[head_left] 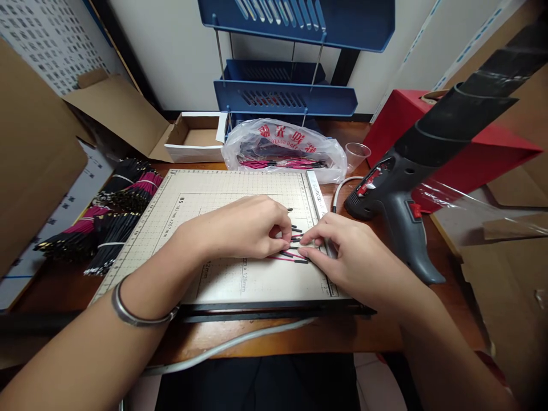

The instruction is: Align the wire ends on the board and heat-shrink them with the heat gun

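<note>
Both hands rest on a beige gridded cutting board (222, 188). My left hand (240, 228) is curled, its fingertips pinching short pink wires with black sleeves (295, 254) near the board's right side. My right hand (351, 257) lies beside it, fingers pressed together on the same wires, next to the board's metal ruler edge (315, 194). A metal bangle (137, 314) circles my left wrist.
Bundles of pink and black wires (107, 222) lie left of the board. A plastic bag of wires (282, 151) sits behind it, with a clear cup (357, 154). A grey-black heat gun (402, 188) stands at right before a red box (428, 142). Blue trays (282, 97) and cardboard boxes surround.
</note>
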Demonstrator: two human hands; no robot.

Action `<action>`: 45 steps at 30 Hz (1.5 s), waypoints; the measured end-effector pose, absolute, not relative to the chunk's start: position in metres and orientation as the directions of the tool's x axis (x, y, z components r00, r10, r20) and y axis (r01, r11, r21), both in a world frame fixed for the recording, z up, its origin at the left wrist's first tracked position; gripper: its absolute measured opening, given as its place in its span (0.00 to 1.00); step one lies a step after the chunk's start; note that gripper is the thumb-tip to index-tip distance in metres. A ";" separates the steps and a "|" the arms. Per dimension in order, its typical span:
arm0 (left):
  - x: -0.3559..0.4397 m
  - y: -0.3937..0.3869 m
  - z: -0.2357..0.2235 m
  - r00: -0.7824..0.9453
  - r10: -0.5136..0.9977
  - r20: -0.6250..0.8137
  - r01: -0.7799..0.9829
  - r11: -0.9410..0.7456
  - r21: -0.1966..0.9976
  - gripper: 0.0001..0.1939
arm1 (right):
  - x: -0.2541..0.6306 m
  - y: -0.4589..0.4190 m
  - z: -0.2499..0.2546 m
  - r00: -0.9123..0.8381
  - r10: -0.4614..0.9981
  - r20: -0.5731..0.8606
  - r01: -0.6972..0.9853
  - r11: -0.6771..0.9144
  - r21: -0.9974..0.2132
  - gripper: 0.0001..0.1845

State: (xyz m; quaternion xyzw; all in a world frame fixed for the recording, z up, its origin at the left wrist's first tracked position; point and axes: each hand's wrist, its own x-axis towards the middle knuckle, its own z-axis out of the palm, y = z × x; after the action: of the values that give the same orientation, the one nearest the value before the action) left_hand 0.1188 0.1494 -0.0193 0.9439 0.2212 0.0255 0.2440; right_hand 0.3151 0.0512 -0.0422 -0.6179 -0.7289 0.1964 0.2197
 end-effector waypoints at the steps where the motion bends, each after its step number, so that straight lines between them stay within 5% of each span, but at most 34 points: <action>1: 0.119 0.150 -0.019 0.900 0.432 -0.059 0.408 -0.784 0.468 0.06 | 0.318 0.050 -0.042 -0.125 0.987 0.100 0.811 0.160 -0.563 0.06; 8: 0.110 0.112 -0.009 0.825 0.562 0.062 0.531 -0.807 0.258 0.12 | 0.321 0.013 -0.062 0.137 0.926 0.351 0.777 0.120 -0.618 0.14; 12: 0.104 0.057 -0.027 0.700 0.652 0.291 0.642 -0.753 0.144 0.25 | 0.311 -0.004 -0.082 0.073 0.919 0.387 0.802 0.177 -0.571 0.15; 15: 0.103 0.030 -0.049 0.625 0.714 0.315 0.727 -0.679 0.098 0.31 | 0.304 -0.003 -0.091 0.028 0.926 0.378 0.813 0.198 -0.547 0.12; 25: 0.141 0.011 -0.069 0.602 0.738 0.306 0.740 -0.659 0.136 0.31 | 0.294 0.007 -0.096 0.249 0.863 0.439 0.798 0.074 -0.598 0.15; 45: 0.136 0.011 -0.065 0.572 0.750 0.332 0.771 -0.630 0.096 0.34 | 0.292 0.002 -0.094 0.143 0.937 0.318 0.909 0.003 -0.417 0.16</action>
State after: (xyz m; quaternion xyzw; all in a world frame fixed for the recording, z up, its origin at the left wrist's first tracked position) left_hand 0.1357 0.0113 -0.0645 0.8860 0.4292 0.1730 -0.0298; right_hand 0.2921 0.0022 -0.0935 -0.7056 -0.6542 0.0261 0.2711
